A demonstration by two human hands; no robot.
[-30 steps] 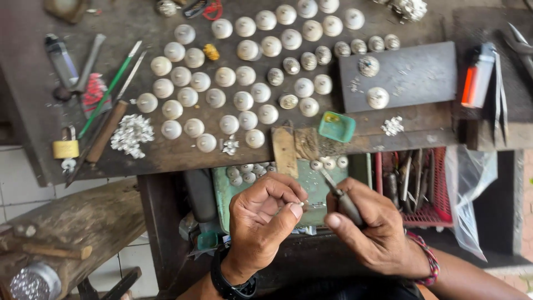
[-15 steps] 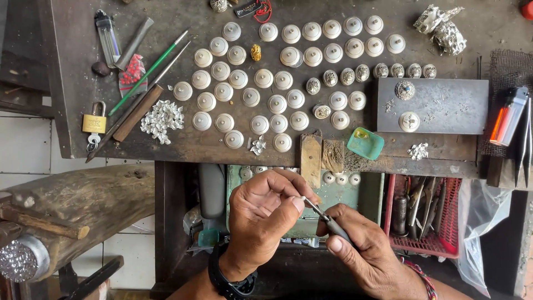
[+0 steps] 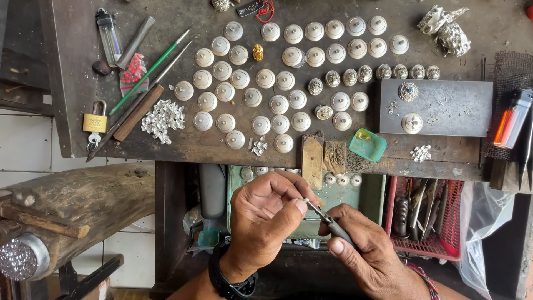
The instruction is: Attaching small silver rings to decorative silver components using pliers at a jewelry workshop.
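Right now a tiny silver piece [image 3: 305, 201] sits pinched between the thumb and forefinger of your left hand [image 3: 265, 215], just below the bench edge. Your right hand [image 3: 363, 250] is closed around small pliers [image 3: 328, 221], whose tips meet that piece. Behind them lies a green tray [image 3: 333, 194]; above, rows of round silver buttons [image 3: 280, 123] cover the wooden workbench [image 3: 78, 83].

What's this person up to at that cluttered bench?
A person sits at a dark workbench covered with rows of round silver caps. The left hand pinches a tiny silver piece between thumb and forefinger. The right hand holds small pliers, tips meeting that piece. This happens above a green tray holding a few more caps.
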